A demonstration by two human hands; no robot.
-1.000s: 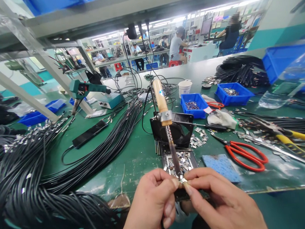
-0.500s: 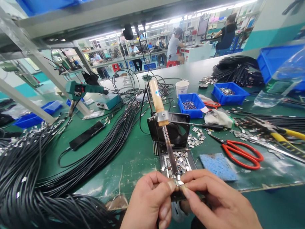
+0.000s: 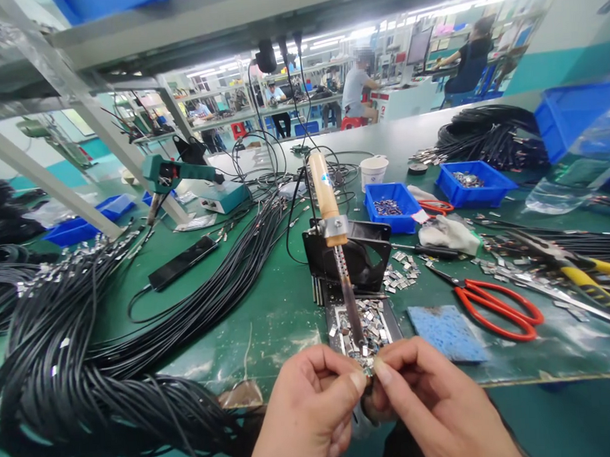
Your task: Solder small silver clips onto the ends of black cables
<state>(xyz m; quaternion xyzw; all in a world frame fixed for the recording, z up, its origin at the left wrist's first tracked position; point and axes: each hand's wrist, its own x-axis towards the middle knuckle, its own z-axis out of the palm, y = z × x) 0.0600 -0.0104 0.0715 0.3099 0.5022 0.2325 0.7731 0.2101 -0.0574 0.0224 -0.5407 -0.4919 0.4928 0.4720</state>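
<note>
My left hand [image 3: 321, 401] is closed in a pinch, thumb against forefinger, at the front edge of the bench. What it grips is mostly hidden behind the fingers. Directly opposite, my right hand [image 3: 425, 391] pinches a small silver metal connector [image 3: 368, 367], and the fingertips of both hands nearly meet around it. Just beyond them is the dark tip of a soldering iron [image 3: 348, 293], whose wooden handle is clamped upright at a slant. Loose metal connectors [image 3: 371, 319] lie in a tray beneath the iron. Behind it stands a black fan [image 3: 366, 256].
Bundles of black cables [image 3: 227, 284] spread across the left. To the right lie a blue sponge [image 3: 446, 333], red-handled scissors [image 3: 502, 308] and yellow-handled pliers [image 3: 577, 272]. Farther back are blue bins [image 3: 392, 209] and a paper cup [image 3: 373, 171]. People sit at distant benches.
The view has shifted slightly, so the bench appears farther right. My hands stay pinched together near the iron's tip, and the right fingers have drawn in closer around the connector.
</note>
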